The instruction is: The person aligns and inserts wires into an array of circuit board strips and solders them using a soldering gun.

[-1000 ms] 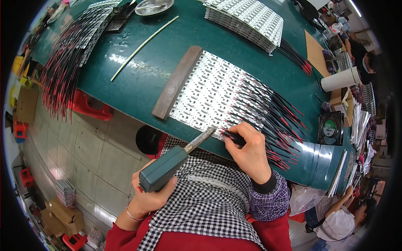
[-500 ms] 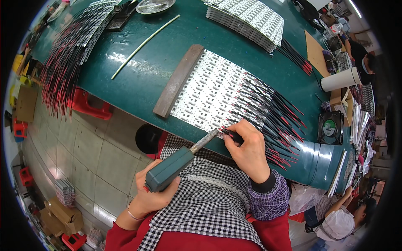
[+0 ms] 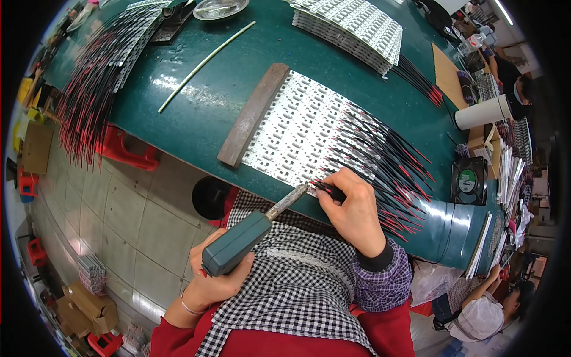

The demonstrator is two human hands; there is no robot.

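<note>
My left hand [image 3: 219, 278] is wrapped round the dark green handle of a soldering iron [image 3: 237, 243]. The iron's metal tip rests at the near corner of a white circuit board panel [image 3: 294, 128], close to my right fingertips. My right hand [image 3: 357, 213] pinches black wires [image 3: 331, 192] with red ends at that same corner; how many is hidden by the fingers. Rows of small dark slots and pads cover the panel. From its right side, several black and red wires [image 3: 386, 157] fan out over the green table. Along the panel's left edge lies a brown bar [image 3: 254, 116].
A stack of white panels [image 3: 351, 33] stands at the back, wires trailing rightward. More wired panels [image 3: 92, 83] overhang the table's left end. A thin pale stick [image 3: 205, 65], a metal dish [image 3: 221, 8] and a small fan [image 3: 470, 181] lie around. Another person [image 3: 476, 315] is at right.
The soldering iron and my left hand have shifted slightly down and to the left, the tip still near the panel's corner. My right hand has barely moved.
</note>
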